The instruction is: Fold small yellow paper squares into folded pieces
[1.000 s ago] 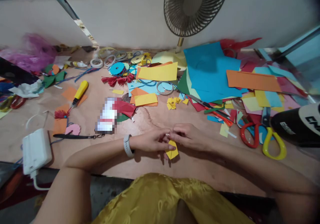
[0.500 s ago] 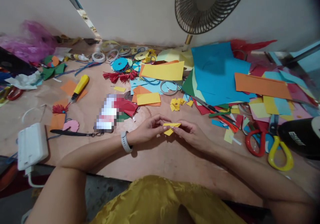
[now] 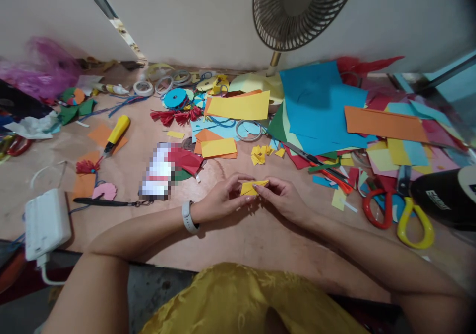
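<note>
A small folded piece of yellow paper (image 3: 247, 189) is held between my two hands, low over the near part of the table. My left hand (image 3: 227, 195) grips its left side, with the fingers behind it and the thumb along its lower edge. On the right side, my right hand (image 3: 283, 200) pinches it, thumb pressed on the front face. Just beyond my hands lies a cluster of small folded yellow paper pieces (image 3: 259, 154). A yellow paper strip (image 3: 218, 148) rests on orange paper behind my left hand.
Red-and-yellow-handled scissors (image 3: 409, 210) and a black cylindrical object (image 3: 446, 197) stand at the right. A yellow cutter (image 3: 118, 131), a phone (image 3: 156, 172) and a white power bank (image 3: 47, 222) lie left. Blue paper sheets (image 3: 320, 108) and a fan (image 3: 303, 6) are at the back.
My left thumb has slid down off the front of the yellow paper to its lower edge. The paper has turned slightly, and the view has shifted a little.
</note>
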{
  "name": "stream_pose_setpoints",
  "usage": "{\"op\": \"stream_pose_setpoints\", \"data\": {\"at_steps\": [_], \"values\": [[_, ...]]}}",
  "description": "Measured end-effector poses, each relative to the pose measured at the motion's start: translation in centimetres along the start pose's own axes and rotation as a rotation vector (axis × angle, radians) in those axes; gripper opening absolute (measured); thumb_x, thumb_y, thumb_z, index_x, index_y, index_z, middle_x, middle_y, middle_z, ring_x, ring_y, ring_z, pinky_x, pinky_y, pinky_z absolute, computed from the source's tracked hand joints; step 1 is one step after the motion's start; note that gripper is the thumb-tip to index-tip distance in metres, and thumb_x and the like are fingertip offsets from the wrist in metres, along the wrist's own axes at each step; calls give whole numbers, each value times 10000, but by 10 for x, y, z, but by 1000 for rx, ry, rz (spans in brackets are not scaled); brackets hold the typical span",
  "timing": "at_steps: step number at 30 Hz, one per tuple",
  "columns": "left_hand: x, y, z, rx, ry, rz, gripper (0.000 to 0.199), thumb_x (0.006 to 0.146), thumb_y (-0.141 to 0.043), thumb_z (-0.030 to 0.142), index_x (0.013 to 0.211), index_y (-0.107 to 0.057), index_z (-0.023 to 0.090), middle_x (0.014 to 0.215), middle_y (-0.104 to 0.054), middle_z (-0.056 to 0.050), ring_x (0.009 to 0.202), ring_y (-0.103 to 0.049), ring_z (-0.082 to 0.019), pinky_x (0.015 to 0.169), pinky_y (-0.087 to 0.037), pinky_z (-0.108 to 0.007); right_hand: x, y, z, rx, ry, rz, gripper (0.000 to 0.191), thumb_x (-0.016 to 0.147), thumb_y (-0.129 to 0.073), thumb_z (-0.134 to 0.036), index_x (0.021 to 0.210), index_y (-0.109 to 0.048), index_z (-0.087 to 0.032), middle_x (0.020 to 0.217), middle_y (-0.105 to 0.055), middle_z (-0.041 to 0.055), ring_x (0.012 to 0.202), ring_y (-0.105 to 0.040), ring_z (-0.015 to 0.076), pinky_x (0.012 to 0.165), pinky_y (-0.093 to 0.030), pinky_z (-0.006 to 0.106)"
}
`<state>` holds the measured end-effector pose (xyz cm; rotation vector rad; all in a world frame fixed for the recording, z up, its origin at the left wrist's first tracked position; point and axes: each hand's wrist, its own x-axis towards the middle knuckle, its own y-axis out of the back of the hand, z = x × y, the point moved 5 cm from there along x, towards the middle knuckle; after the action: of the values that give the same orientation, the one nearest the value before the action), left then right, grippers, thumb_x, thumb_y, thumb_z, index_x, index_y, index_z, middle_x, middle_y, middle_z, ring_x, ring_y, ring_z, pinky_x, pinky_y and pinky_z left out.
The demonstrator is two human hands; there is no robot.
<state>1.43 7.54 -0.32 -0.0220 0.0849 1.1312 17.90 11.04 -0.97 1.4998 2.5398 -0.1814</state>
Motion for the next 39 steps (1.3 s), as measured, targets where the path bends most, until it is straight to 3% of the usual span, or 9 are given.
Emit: {"op": "stream_pose_setpoints", "data": {"at_steps": [8,18,24,30,35,39], "values": [[1,-3,-3,-210,129,-145,427,961,-677,436,1264,-522,178,940,-678,-47,795,-674,-140,708,-545,-272,3,10,8,24,-58,-21,452,849,-676,-565,619,-582,-187,556,-496,-27,510,-400,105,480,-288,262],[6,5,0,-115,24,-63,421,974,-656,418,1300,-540,179,998,-664,-47,770,-651,-113,687,-534,-235,4,11,9,19,-46,-35,412,858,-674,-530,638,-624,-186,592,-553,-9,534,-463,125,498,-337,275],[7,5,-4,-172,83,-72,460,954,-673,466,1293,-582,170,1001,-670,-56,736,-636,-106,682,-536,-242,7,14,6,-77,68,-23,405,882,-637,-491,619,-596,-186,625,-524,-7,576,-456,127,538,-342,274],[7,6,-7,-126,113,-51,451,969,-649,478,1288,-620,161,876,-667,-40,720,-626,-117,654,-519,-239,9,15,1,-160,169,-20,376,878,-639,-450,610,-595,-190,627,-548,2,591,-494,135,571,-379,277],[9,9,-9,-140,88,-39,444,956,-664,483,1280,-623,181,926,-676,-41,713,-624,-114,653,-521,-246,10,20,0,-113,135,-27,392,855,-665,-492,611,-613,-189,640,-561,8,597,-487,134,573,-380,279],[10,13,-5,-19,49,-62,407,996,-603,458,1279,-616,167,983,-688,-62,728,-624,-117,657,-521,-242,14,24,1,-116,14,-114,377,839,-661,-518,679,-663,-177,667,-590,15,587,-482,128,543,-353,270]]}}
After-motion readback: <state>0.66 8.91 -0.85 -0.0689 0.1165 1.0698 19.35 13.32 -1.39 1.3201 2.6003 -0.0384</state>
